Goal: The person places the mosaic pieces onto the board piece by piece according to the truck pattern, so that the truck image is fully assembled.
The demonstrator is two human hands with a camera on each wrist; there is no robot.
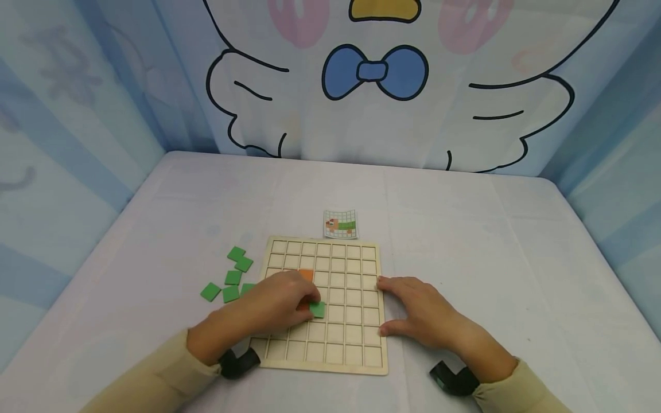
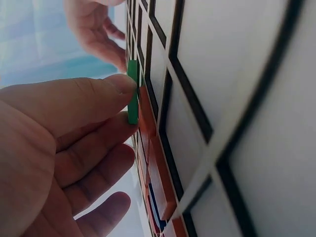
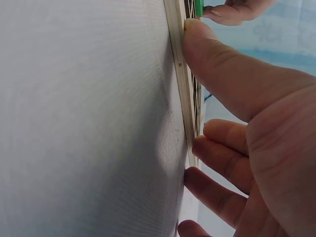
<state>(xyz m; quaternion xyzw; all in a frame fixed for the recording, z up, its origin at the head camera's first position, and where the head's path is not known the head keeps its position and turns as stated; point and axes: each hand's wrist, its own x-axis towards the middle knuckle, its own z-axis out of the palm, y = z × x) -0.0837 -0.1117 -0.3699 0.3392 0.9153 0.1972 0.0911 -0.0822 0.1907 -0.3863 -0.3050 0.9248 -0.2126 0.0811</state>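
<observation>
A wooden grid board (image 1: 356, 367) lies flat on the table. My left hand (image 1: 281, 301) reaches over its left half and pinches a green square tile (image 2: 133, 94) between thumb and finger, close over the cells. Beneath that hand, orange tiles (image 2: 162, 177) sit in cells, with a dark blue piece among them in the left wrist view; the hand hides most of them from the head view. One orange tile (image 1: 306, 275) shows past the knuckles. My right hand (image 1: 423, 310) rests at the board's right edge, thumb and fingertips touching the rim, fingers spread.
Several loose green tiles (image 1: 210, 291) lie on the table left of the board, one partly behind the left forearm. A small picture card (image 1: 341, 224) with a gridded animal drawing lies beyond the far edge. A printed curtain (image 1: 382, 126) hangs behind the table.
</observation>
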